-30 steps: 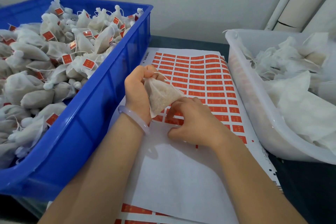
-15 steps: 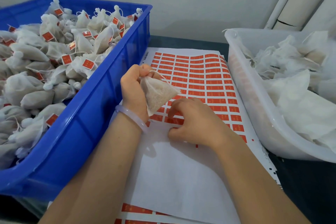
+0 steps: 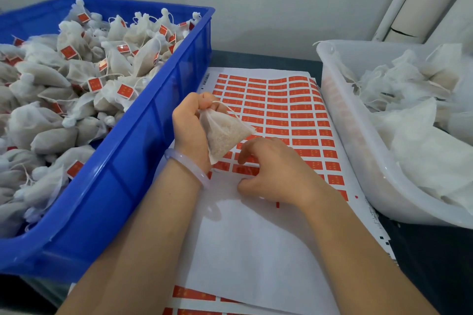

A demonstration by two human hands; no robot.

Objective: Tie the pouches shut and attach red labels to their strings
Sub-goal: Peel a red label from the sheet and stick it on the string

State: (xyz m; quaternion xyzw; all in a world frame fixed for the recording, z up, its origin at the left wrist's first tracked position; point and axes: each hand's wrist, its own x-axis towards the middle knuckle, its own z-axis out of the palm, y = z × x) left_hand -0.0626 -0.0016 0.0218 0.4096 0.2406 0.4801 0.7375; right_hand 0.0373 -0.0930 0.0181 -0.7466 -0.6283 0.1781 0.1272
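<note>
While the left hand (image 3: 190,123) pinches the pouch (image 3: 225,135) by its gathered top, the filled bag hangs below those fingers over the label sheet (image 3: 281,110), with its string (image 3: 225,105) looped at the knuckles. The right hand (image 3: 279,174) sits curled on the sheet, forefinger and thumb either side of the last red labels (image 3: 245,169). Can't tell if it's got one pinched. Blue crate (image 3: 128,161) on the left, white tub (image 3: 358,140) on the right.

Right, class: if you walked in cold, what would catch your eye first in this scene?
The blue crate at left, heaped with tied pouches bearing red tags. Next, the sheet of red labels in the middle, where the left hand holds up a filled pouch and the right hand rests on it.
</note>
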